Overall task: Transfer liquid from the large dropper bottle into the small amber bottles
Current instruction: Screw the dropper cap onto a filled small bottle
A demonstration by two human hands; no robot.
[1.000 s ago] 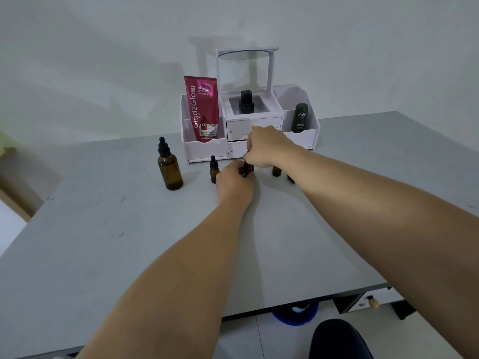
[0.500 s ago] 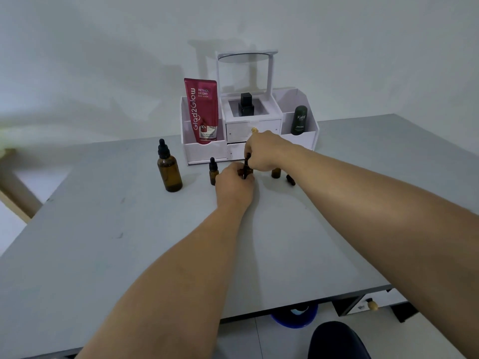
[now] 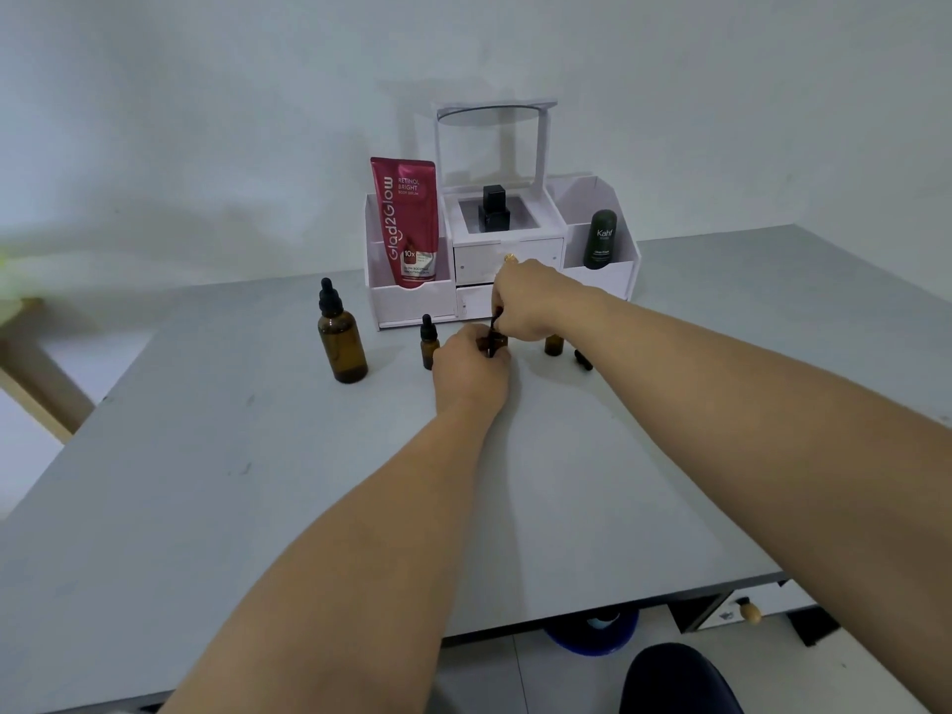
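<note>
The large amber dropper bottle (image 3: 341,342) stands capped at the left of the grey table (image 3: 257,481). A small capped amber bottle (image 3: 428,343) stands to its right. My left hand (image 3: 471,365) wraps around another small amber bottle (image 3: 493,344), mostly hidden by my fingers. Right above it, my right hand (image 3: 525,306) pinches that bottle's black dropper cap (image 3: 497,317). A third small amber bottle (image 3: 553,345) stands uncapped behind my right forearm, and its black cap (image 3: 583,360) lies on the table beside it.
A white cosmetic organiser (image 3: 412,301) stands at the table's back edge against the wall, holding a red tube (image 3: 407,224), a black square bottle (image 3: 493,208) and a dark green bottle (image 3: 598,240). Under the table's near edge are a blue round object (image 3: 592,633) and a dark stool (image 3: 680,680).
My right hand has lifted slightly, so the black dropper cap now shows between my two hands above the small bottle. My left hand has stayed on the bottle.
</note>
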